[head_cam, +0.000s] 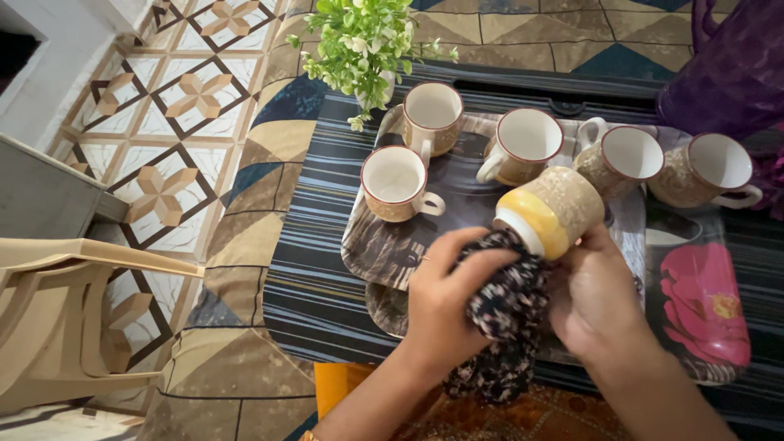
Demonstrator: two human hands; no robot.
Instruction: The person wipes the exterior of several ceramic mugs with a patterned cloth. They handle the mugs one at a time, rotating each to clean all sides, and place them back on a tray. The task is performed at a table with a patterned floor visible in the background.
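The cup's (553,214) mouth is hidden inside the dark floral cloth (506,318) that the left hand (445,298) pinches against it, while the right hand (592,298) wraps its fingers round the cup's base above the tray (376,249), where five more cups sit, the purple jug (731,65) cropped.

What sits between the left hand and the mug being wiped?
In the head view, a dark floral cloth lies between the left hand and the yellow-banded mug, which the right hand holds tilted over the tray.
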